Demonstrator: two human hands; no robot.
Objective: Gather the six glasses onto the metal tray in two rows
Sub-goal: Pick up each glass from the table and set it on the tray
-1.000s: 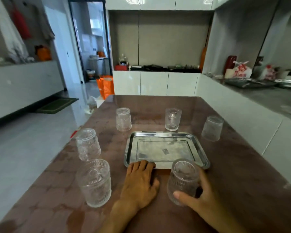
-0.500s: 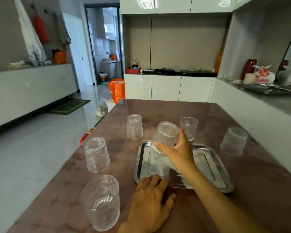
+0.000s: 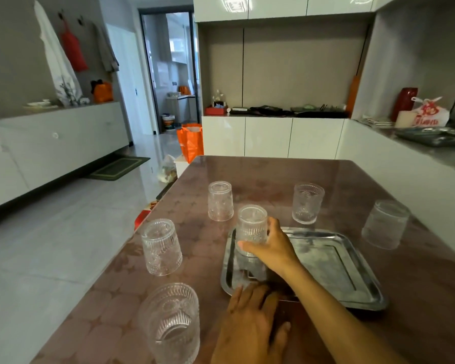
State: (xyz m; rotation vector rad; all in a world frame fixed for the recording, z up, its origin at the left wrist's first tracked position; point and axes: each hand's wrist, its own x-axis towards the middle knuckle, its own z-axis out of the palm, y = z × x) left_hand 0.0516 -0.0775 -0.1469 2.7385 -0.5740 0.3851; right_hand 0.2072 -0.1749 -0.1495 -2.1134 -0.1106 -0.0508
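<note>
A glossy brown patterned table (image 3: pixel 260 177) fills the foreground. Beyond its far left corner, an orange shopping bag (image 3: pixel 191 141) stands on the pale tiled floor, with a clear plastic bag (image 3: pixel 167 170) of items just beside it. A dark green doormat (image 3: pixel 120 168) lies against the long white cabinet (image 3: pixel 50 143) at left. On the right-hand grey counter (image 3: pixel 449 156) sit a red cylindrical container (image 3: pixel 403 102) and a white printed plastic bag (image 3: pixel 430 114).
</note>
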